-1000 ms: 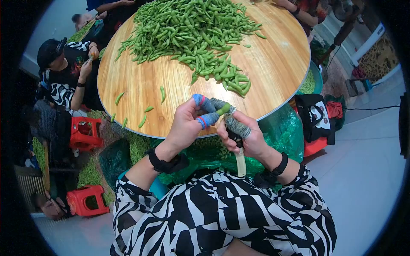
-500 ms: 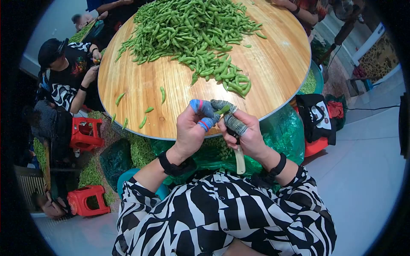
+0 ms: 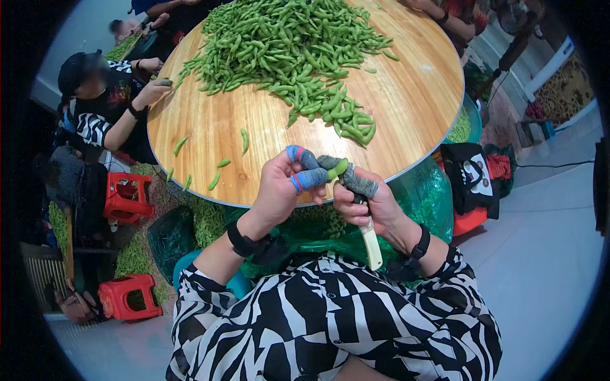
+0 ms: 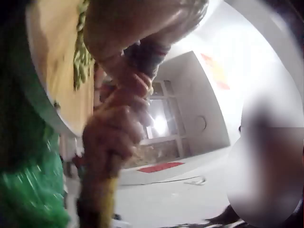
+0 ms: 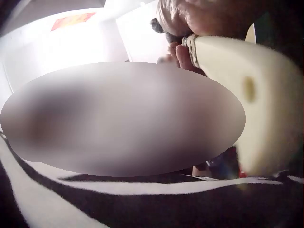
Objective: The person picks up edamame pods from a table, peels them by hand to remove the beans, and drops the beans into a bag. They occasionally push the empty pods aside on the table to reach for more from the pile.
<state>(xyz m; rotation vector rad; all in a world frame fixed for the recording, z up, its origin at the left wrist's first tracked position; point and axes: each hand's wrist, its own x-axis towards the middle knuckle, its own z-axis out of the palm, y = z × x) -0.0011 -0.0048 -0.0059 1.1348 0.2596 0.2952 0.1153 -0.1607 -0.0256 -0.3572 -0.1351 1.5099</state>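
My left hand (image 3: 274,184) pinches a green soybean pod (image 3: 341,167) between cloth-wrapped fingertips, above the near edge of the round wooden table (image 3: 203,117). Close against it, my right hand (image 3: 381,206), its thumb and forefinger covered in grey knit, grips a cream-handled tool (image 3: 372,247). The handle points down toward my shirt; the tool's working end is hidden by the fingers. In the right wrist view the pale handle (image 5: 251,66) looms large, with a small hole near its end. A big heap of soybean pods (image 3: 279,54) covers the far part of the table.
Several loose pods (image 3: 215,181) lie near the table's left edge. Green plastic sheeting (image 3: 419,197) hangs under the near side. Red stools (image 3: 129,297) stand at left; a black bag (image 3: 469,178) is at right. Another person's hand (image 3: 152,93) reaches over the left rim.
The pod now shows more between my fingertips. The tool's handle has swung to the right with my right hand. The person at left has reached a hand onto the table.
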